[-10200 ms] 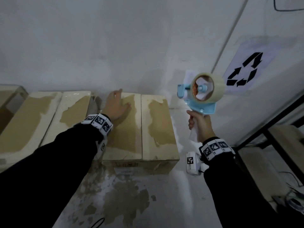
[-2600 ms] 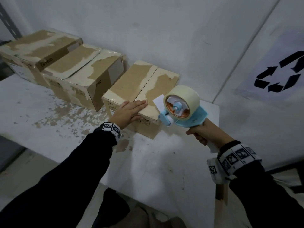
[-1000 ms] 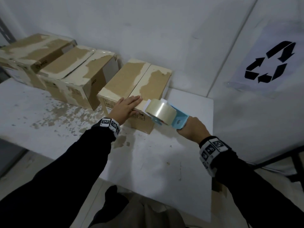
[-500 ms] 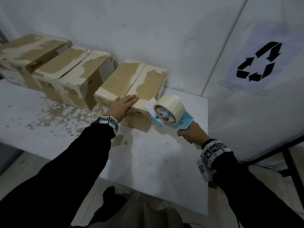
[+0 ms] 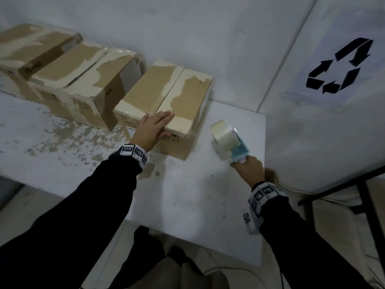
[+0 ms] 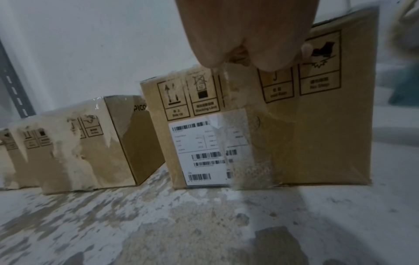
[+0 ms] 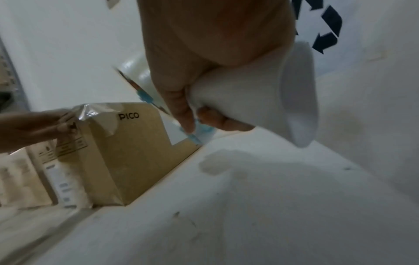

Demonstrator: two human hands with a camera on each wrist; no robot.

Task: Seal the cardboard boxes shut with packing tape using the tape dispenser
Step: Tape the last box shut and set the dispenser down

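The left hand (image 5: 153, 130) lies flat, fingers straight, on the near top edge of the rightmost cardboard box (image 5: 183, 94), flaps closed so its contents are hidden; the right hand (image 5: 249, 168) is wrapped round the white handle of the tape dispenser (image 5: 231, 140), held just right of that box above the white table (image 5: 187, 205); more taped boxes (image 5: 83, 80) stand in a row to the left.

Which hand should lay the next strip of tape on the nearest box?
Right. The right hand already grips the tape dispenser by its handle, just off the right side of the nearest box. The left hand lies flat on that box's front top edge, steadying it.
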